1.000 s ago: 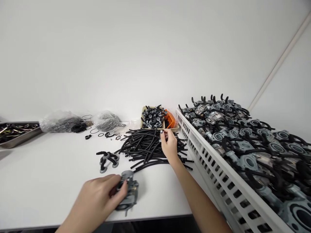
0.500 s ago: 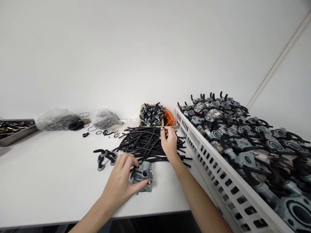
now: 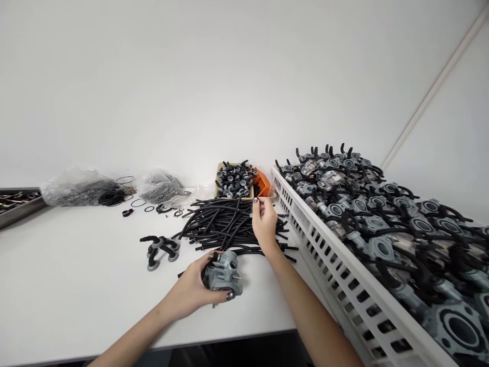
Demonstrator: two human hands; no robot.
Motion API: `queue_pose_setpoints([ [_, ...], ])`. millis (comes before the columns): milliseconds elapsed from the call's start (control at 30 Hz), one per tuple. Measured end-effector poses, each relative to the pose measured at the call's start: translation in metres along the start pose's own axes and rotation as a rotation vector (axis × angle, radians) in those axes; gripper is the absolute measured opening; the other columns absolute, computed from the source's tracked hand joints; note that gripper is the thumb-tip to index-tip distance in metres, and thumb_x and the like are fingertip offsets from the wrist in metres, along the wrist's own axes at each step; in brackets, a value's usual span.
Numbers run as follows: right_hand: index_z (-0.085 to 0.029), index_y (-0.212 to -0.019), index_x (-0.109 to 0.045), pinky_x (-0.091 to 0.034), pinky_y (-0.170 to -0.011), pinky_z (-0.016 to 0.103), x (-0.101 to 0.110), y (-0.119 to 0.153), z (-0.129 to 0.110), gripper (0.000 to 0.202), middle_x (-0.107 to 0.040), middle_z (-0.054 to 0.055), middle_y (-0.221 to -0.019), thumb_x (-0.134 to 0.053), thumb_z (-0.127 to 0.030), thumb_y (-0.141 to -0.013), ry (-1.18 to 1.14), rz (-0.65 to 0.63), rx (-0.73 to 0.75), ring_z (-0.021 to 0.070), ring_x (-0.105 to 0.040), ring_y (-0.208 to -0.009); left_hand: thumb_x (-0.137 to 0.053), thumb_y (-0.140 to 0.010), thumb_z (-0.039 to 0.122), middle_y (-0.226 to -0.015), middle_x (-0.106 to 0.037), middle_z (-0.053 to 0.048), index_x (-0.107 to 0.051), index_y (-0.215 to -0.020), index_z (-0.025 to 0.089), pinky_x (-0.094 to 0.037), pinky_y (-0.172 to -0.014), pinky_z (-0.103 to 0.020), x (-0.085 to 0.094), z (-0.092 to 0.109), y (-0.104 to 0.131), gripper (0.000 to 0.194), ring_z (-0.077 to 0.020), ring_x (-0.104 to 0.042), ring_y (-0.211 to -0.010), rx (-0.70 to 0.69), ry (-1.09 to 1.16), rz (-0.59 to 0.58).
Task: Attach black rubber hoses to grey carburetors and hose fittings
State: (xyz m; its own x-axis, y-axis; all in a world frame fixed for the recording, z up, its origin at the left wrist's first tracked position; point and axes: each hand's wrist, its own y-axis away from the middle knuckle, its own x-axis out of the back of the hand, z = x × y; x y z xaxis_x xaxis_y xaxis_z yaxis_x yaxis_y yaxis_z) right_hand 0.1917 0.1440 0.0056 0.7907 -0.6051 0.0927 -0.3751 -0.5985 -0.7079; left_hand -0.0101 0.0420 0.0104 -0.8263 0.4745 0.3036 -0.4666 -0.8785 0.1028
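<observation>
1. Carburetor [image 3: 223, 270], a grey cast-metal body, sits low in the middle of the view on the white table [image 3: 76, 285], gripped by the left hand [image 3: 194, 288], whose fingers wrap around its near and left sides with the thumb underneath.
2. At about 1 o'clock from the carburetor, the right hand [image 3: 263, 224] rests over the pile of black hoses [image 3: 225, 224]; its thumb and forefinger are pinched together at the top on something small, but whether that is a hose end cannot be told.
3. The step in hand looks like fitting a hose to the carburetor: the body is held ready while the other hand picks from the pile.
4. The next move would call for one hose drawn clear of the tangle and its open end lined up with a small nipple on the body, so the left hand must turn that port toward the right.
5. At 9 o'clock from the pile lie grey fittings with short hoses [image 3: 160, 250].
6. At 12 o'clock stands a small box of black-and-silver parts [image 3: 234, 179], with an orange piece [image 3: 262, 183] beside it.
7. At 3 o'clock a white slatted crate [image 3: 336, 270] holds many carburetors with hoses attached.
8. Far at 10 o'clock lie plastic bags [image 3: 76, 186], black rings [image 3: 133, 203] and a metal tray [image 3: 19, 206].
</observation>
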Motion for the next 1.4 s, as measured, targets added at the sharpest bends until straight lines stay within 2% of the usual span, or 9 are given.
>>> queue_pose_setpoints([
  [100, -0.022, -0.085, -0.054, -0.042, -0.062, 0.027, -0.002, -0.001, 0.000, 0.021, -0.055, -0.002, -0.068, -0.048, -0.040, -0.093, -0.093, 0.023, -0.067, 0.0146, -0.051, -0.060, -0.080, -0.062, 0.037, -0.094, -0.072, -0.006, -0.059, -0.106, 0.018, -0.051, -0.076, -0.036, -0.009, 0.011, -0.006, 0.052, -0.0272, -0.066, -0.088, -0.083, -0.254, 0.160],
  [200, -0.023, -0.085, -0.051, -0.041, -0.056, 0.023, -0.004, -0.005, -0.001, 0.023, -0.062, -0.001, -0.074, -0.048, -0.045, -0.092, -0.353, 0.014, -0.205, 0.0130, -0.054, -0.060, -0.080, -0.060, 0.043, -0.091, -0.073, -0.005, -0.061, -0.102, 0.019, -0.050, -0.077, -0.036, -0.015, 0.022, -0.022, 0.052, -0.0279, -0.066, -0.086, -0.155, -0.354, 0.255],
  [333, -0.024, -0.085, -0.048, -0.036, -0.042, 0.020, -0.003, -0.014, -0.003, 0.027, -0.067, -0.003, -0.072, -0.054, -0.050, -0.088, -0.708, -0.056, -0.427, 0.0085, -0.048, -0.045, -0.074, -0.067, 0.046, -0.093, -0.073, -0.008, -0.063, -0.096, 0.016, -0.048, -0.079, -0.036, -0.017, 0.028, -0.054, 0.042, -0.0278, -0.065, -0.088, -0.213, -0.201, 0.293],
  [433, -0.024, -0.087, -0.050, -0.045, -0.049, 0.020, 0.000, -0.018, -0.006, 0.026, -0.071, -0.001, -0.077, -0.064, -0.045, -0.083, -0.875, -0.101, -0.496, 0.0091, -0.059, -0.053, -0.068, -0.073, 0.050, -0.097, -0.073, -0.010, -0.066, -0.095, 0.014, -0.047, -0.085, -0.037, -0.017, 0.018, -0.071, 0.042, -0.0284, -0.064, -0.093, -0.254, 0.027, 0.318],
  [567, -0.022, -0.089, -0.059, -0.052, -0.061, 0.019, 0.003, -0.017, -0.011, 0.028, -0.073, 0.000, -0.082, -0.078, -0.031, -0.071, -1.026, -0.242, -0.575, 0.0085, -0.064, -0.063, -0.073, -0.070, 0.051, -0.097, -0.073, -0.011, -0.068, -0.096, 0.014, -0.048, -0.080, -0.036, -0.016, -0.006, -0.074, 0.046, -0.0275, -0.064, -0.089, -0.259, 0.245, 0.305],
  [767, -0.018, -0.093, -0.072, -0.055, -0.064, 0.021, 0.003, -0.009, -0.019, 0.031, -0.072, 0.001, -0.082, -0.082, -0.028, -0.066, -1.007, -0.503, -0.656, 0.0097, -0.065, -0.066, -0.075, -0.066, 0.053, -0.090, -0.072, -0.010, -0.068, -0.089, 0.014, -0.048, -0.074, -0.033, -0.019, -0.023, -0.070, 0.045, -0.0243, -0.063, -0.083, -0.220, 0.442, 0.345],
  [933, -0.021, -0.087, -0.073, -0.056, -0.068, 0.025, 0.006, -0.006, -0.023, 0.026, -0.071, -0.001, -0.078, -0.083, -0.032, -0.065, -0.969, -0.569, -0.641, 0.0142, -0.070, -0.070, -0.077, -0.066, 0.049, -0.087, -0.070, -0.008, -0.067, -0.091, 0.015, -0.048, -0.072, -0.033, -0.023, -0.025, -0.068, 0.044, -0.0217, -0.061, -0.079, -0.234, 0.525, 0.341],
  [1133, -0.023, -0.085, -0.071, -0.057, -0.070, 0.029, 0.007, -0.003, -0.023, 0.027, -0.069, -0.002, -0.078, -0.083, -0.036, -0.065, -0.948, -0.653, -0.621, 0.0146, -0.069, -0.068, -0.077, -0.068, 0.048, -0.080, -0.066, -0.005, -0.067, -0.087, 0.015, -0.046, -0.068, -0.029, -0.024, -0.027, -0.069, 0.040, -0.0175, -0.058, -0.071, -0.262, 0.577, 0.324],
  [1400, -0.023, -0.086, -0.070, -0.056, -0.071, 0.031, 0.006, -0.001, -0.022, 0.032, -0.068, -0.002, -0.076, -0.085, -0.038, -0.062, -0.924, -0.677, -0.612, 0.0161, -0.069, -0.070, -0.076, -0.070, 0.045, -0.078, -0.065, -0.003, -0.066, -0.086, 0.016, -0.044, -0.067, -0.028, -0.024, -0.025, -0.069, 0.034, -0.0154, -0.056, -0.070, -0.253, 0.621, 0.319],
])
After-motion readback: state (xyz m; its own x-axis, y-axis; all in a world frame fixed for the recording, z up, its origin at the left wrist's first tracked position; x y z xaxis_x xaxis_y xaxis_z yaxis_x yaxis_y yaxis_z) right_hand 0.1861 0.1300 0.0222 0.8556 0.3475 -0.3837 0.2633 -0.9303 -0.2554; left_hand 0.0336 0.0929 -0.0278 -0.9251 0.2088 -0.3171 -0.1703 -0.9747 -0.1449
